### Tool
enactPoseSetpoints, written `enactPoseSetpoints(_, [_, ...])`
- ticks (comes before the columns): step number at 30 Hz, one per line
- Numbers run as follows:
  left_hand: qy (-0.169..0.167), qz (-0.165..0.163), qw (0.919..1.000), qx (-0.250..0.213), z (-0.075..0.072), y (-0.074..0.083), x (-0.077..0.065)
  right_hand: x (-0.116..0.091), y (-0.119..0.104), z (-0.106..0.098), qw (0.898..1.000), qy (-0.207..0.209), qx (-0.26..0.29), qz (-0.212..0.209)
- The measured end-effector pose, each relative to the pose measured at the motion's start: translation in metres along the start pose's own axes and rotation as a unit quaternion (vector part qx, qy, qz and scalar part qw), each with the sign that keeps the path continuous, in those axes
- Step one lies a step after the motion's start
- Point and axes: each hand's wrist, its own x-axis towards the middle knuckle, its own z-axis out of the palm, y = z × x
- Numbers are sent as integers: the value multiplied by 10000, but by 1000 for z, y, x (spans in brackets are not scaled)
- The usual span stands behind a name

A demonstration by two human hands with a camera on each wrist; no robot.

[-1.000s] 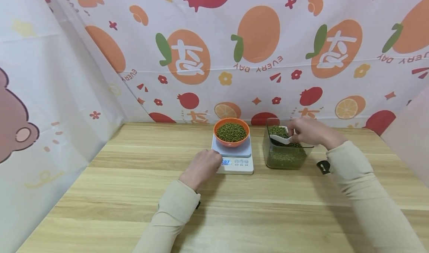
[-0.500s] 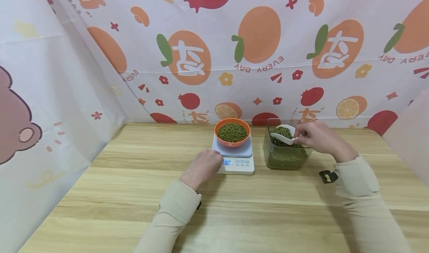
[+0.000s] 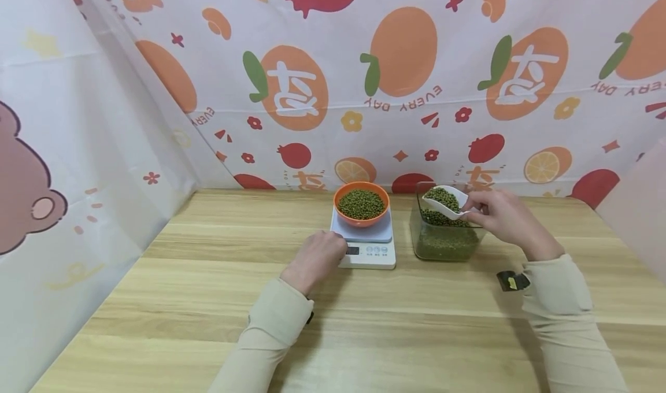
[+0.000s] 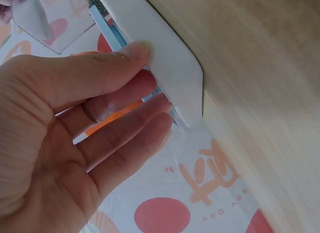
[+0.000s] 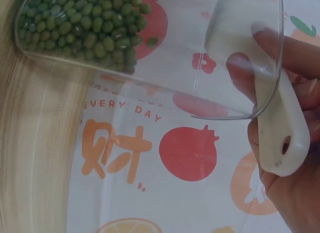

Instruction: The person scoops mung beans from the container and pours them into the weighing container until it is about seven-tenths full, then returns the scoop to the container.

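An orange bowl (image 3: 361, 223) full of mung beans (image 3: 361, 204) sits on a white kitchen scale (image 3: 382, 261). My left hand (image 3: 314, 258) is at the scale's front left corner. In the left wrist view its thumb and curved fingers hold the scale's white edge (image 4: 172, 68). A clear container (image 3: 447, 249) of mung beans stands right of the scale. Over its opening my right hand (image 3: 504, 217) grips a white scoop (image 3: 446, 210) heaped with beans. The right wrist view shows the scoop's handle (image 5: 285, 138) between thumb and fingers, behind and beside the container wall (image 5: 200, 100).
A wooden table (image 3: 208, 289) carries everything. A fruit-print cloth (image 3: 333, 92) hangs right behind the table's back edge, and another cloth (image 3: 104, 121) hangs along the left. A dark strap (image 3: 512, 281) shows by the right cuff.
My right hand has shifted right and raised the scoop from among the beans, now heaped. My left hand stays at the scale. The scale's display read 68.2 earlier and now looks dark.
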Motion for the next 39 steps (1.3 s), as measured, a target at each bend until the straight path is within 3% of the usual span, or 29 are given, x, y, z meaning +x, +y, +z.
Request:
enactPoseSetpoints(12, [5,-3,10000,71,0,0,0,-3,7,-4,9990,427,41,-147])
enactPoseSetpoints(24, [-70,0,10000,55,0,0,0,-4,5,-7,9996,242,-48,-126])
enactPoseSetpoints(39, [-91,37,9999,90,-1,-1,-1,6,-1,-16,9983,183,-283,-471])
